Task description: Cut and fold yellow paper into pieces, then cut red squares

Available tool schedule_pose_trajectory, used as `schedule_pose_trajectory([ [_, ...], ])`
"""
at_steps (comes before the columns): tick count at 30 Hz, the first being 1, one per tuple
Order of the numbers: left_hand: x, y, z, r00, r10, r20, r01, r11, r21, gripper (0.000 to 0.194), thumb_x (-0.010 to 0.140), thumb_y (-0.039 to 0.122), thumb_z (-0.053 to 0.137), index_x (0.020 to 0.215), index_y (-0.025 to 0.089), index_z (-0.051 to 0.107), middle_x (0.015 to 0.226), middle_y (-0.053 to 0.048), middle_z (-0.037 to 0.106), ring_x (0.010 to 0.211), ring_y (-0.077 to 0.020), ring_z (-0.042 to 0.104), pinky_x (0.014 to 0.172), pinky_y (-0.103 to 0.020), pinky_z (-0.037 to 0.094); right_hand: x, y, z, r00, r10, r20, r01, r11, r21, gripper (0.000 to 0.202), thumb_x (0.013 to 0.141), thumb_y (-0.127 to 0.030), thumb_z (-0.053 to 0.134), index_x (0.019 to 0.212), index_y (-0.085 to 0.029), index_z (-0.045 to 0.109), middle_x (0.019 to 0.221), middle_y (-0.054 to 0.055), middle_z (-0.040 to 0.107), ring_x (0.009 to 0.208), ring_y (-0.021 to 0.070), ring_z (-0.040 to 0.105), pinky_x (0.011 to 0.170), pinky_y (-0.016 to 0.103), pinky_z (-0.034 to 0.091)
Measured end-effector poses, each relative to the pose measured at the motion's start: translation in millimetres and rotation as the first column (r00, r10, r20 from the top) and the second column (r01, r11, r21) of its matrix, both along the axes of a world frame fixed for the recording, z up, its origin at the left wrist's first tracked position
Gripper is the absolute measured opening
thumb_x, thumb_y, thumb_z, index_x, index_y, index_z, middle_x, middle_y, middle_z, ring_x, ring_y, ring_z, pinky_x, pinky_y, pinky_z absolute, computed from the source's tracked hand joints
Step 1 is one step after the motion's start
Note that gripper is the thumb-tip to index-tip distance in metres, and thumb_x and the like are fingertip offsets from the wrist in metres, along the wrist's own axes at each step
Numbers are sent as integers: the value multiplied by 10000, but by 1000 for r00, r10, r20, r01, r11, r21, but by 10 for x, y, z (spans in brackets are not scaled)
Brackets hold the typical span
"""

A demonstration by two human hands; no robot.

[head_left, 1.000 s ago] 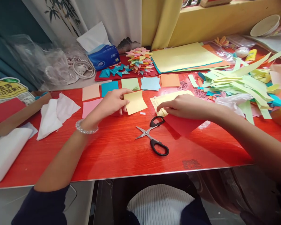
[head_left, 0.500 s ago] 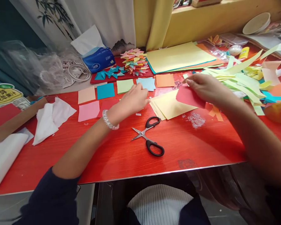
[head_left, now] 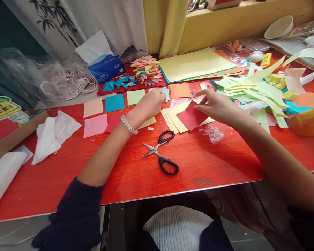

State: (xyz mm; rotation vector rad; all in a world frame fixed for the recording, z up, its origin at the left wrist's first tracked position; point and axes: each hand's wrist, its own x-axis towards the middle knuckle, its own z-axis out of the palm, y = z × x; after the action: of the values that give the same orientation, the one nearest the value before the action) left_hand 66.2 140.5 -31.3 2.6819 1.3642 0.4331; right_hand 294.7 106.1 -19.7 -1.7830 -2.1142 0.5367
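Observation:
My left hand (head_left: pixel 152 101), with a clear bead bracelet on the wrist, hovers at the light blue paper squares (head_left: pixel 165 94). Its fingers are curled together, and their tips are hidden from me, so what they hold cannot be seen. A red paper square (head_left: pixel 190 116) is held at its right edge by my right hand (head_left: pixel 211 104), tilted over a fanned stack of pale yellow sheets (head_left: pixel 170 116). Open-bladed scissors with black handles (head_left: pixel 161 151) lie in front. Left of them are pink (head_left: pixel 95 125), peach (head_left: pixel 92 107), blue (head_left: pixel 114 103), green (head_left: pixel 135 97) and red squares (head_left: pixel 112 122). An orange square (head_left: pixel 180 90) lies behind.
Folded paper pieces (head_left: pixel 146 71) are piled at the back beside a blue tissue pack (head_left: pixel 106 68). Large coloured sheets (head_left: pixel 196 64) lie behind my hands. Paper strips (head_left: pixel 259 92) heap up on the right. White tissues (head_left: pixel 54 134) and a cardboard box (head_left: pixel 21 136) are on the left.
My right hand has moved left and down with the red square, bringing it lower over the yellow stack. My left hand has shifted slightly within view, staying near the light blue squares.

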Motion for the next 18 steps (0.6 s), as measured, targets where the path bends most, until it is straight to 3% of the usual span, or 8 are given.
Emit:
schedule_pose_trajectory([
  [3,-25,3,42,993,53,-109,-47,998,50,308,810,-8,368,899,116,636,910,-129,549,910,-257,490,736,-361,375,-10,-43,12,997,32,68,-30,999,-25,580,789,-385,558,1300,-134,448,912,126,645,840,289,590,704,399,444],
  [6,14,-29,67,990,20,-138,-19,1000,9,185,860,174,483,942,122,641,935,-115,540,933,-259,485,785,-364,389,75,-45,29,983,51,179,-50,999,-13,712,759,-500,579,1336,-127,390,1094,185,578,986,322,541,786,422,430],
  [9,138,-109,40,994,-9,-109,7,1000,-23,319,822,395,581,978,120,615,980,-118,525,983,-282,465,827,-379,391,196,-32,29,951,44,306,-21,997,-76,840,672,-637,595,1312,-129,402,1221,232,480,1103,375,466,842,465,410],
  [12,272,-178,-13,987,46,-154,-57,996,-69,469,730,522,645,959,120,568,998,-131,512,1005,-317,445,835,-409,390,262,-26,5,924,70,375,-13,988,-153,877,618,-698,583,1289,-158,416,1266,237,442,1177,418,393,879,527,380],
  [18,405,-176,78,974,67,-218,-124,959,-254,432,717,473,674,927,128,519,973,-119,531,1002,-318,453,822,-419,400,269,13,-51,915,77,395,-14,987,-160,870,611,-703,557,1281,-166,419,1249,236,423,1176,417,370,872,563,370],
])
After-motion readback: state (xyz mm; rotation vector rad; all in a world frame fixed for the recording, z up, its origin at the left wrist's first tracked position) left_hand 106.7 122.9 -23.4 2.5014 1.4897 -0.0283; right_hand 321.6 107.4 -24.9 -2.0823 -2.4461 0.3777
